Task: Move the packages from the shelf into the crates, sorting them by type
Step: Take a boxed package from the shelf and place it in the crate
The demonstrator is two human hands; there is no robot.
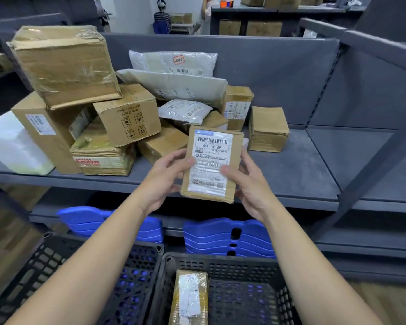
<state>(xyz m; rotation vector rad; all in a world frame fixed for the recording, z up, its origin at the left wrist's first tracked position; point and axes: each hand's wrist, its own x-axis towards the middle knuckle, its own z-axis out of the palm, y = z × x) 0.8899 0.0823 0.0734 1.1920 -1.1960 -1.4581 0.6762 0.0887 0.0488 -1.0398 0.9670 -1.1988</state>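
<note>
Both left hand [167, 181] and right hand [251, 187] grip one labelled box [211, 165]; cartons [63, 64] and bags [174, 86] crowd the shelf [302, 174] behind.

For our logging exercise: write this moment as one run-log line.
left hand: grips labelled box | right hand: grips labelled box | right crate: one taped box inside | shelf: boxes and mailer bags piled

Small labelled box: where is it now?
The small labelled box is centre of the head view, held between the left hand and right hand before the grey shelf, above the right black crate.
</note>
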